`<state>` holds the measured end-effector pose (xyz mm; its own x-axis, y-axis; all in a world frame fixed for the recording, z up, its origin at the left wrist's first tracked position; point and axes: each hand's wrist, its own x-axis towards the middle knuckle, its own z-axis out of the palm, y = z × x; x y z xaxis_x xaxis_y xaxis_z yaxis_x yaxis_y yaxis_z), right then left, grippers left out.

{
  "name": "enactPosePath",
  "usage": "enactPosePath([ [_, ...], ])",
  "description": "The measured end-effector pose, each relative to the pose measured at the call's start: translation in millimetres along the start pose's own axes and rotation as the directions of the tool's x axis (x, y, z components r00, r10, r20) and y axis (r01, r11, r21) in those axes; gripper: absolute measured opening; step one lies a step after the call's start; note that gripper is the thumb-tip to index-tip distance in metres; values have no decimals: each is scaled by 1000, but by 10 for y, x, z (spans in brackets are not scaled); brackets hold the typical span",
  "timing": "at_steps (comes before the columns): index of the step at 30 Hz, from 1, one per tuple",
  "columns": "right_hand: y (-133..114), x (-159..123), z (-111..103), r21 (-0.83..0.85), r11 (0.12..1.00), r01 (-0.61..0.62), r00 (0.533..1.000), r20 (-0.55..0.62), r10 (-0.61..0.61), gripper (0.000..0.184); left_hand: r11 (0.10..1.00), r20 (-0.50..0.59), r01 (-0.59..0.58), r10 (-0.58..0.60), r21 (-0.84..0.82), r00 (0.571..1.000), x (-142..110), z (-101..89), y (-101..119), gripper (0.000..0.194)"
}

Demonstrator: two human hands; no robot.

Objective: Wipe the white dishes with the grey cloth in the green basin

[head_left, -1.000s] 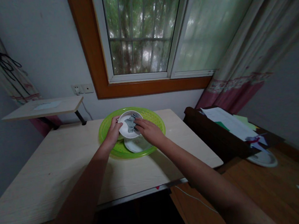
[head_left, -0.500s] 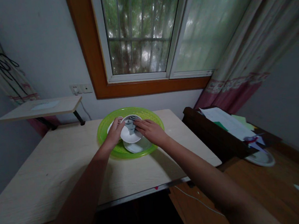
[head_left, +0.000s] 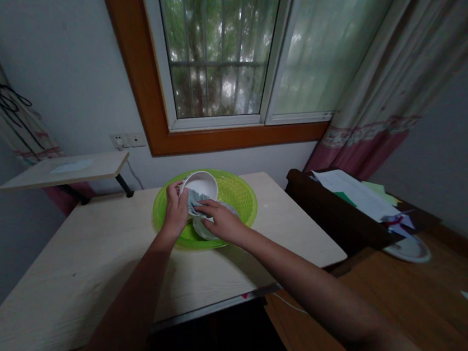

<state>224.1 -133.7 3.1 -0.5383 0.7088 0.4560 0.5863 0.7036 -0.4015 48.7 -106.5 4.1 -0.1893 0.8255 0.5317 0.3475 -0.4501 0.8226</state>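
A white bowl (head_left: 204, 183) is tilted above a green plastic basket (head_left: 242, 197), and my left hand (head_left: 174, 209) grips its left rim. Fingers of my right hand (head_left: 221, 217) press a grey-blue cloth (head_left: 194, 200) against the near inside of the bowl. Under the right hand, a clear or pale dish (head_left: 202, 230) rests in the basket, partly covered by the hand and the bowl.
The basket stands on a pale wooden desk (head_left: 112, 257) beneath a window. A small raised shelf (head_left: 68, 170) is at the desk's back left. To the right, a dark cabinet (head_left: 331, 209) bears papers (head_left: 349, 190).
My right hand has moved left and toward me with the cloth, from the bowl's far inside to its near side. The bowl has tilted and shifted slightly away.
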Motion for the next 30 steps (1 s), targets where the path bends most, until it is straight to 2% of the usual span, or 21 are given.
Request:
enactPosePath([
  [3,-4,20,26,42,998,36,999,-36,-34,47,993,-56,119,-119,-3,991,-17,-55,62,34],
  [6,13,8,60,-41,995,89,994,-57,-91,46,976,-61,214,-215,-31,975,-27,-126,66,39],
  [9,31,-9,101,-134,985,109,992,-55,-117,40,966,-8,245,-246,-81,969,-33,-215,12,44],
  [12,44,-16,118,-201,977,77,994,-58,-90,34,962,120,261,-250,-86,961,-21,-326,-55,49],
  [15,72,-15,103,-238,970,41,996,-63,-58,34,981,254,186,-169,-46,952,14,-431,-104,53],
  [18,125,-11,77,-235,971,32,997,-60,-47,35,995,323,99,-100,19,941,52,-484,-146,59],
  [24,189,-8,38,-255,966,47,997,-50,-62,35,995,374,-29,-9,98,927,47,-468,-279,62],
  [30,161,-8,54,-268,961,73,996,-36,-86,33,980,338,-104,43,167,940,-10,-484,-366,63],
])
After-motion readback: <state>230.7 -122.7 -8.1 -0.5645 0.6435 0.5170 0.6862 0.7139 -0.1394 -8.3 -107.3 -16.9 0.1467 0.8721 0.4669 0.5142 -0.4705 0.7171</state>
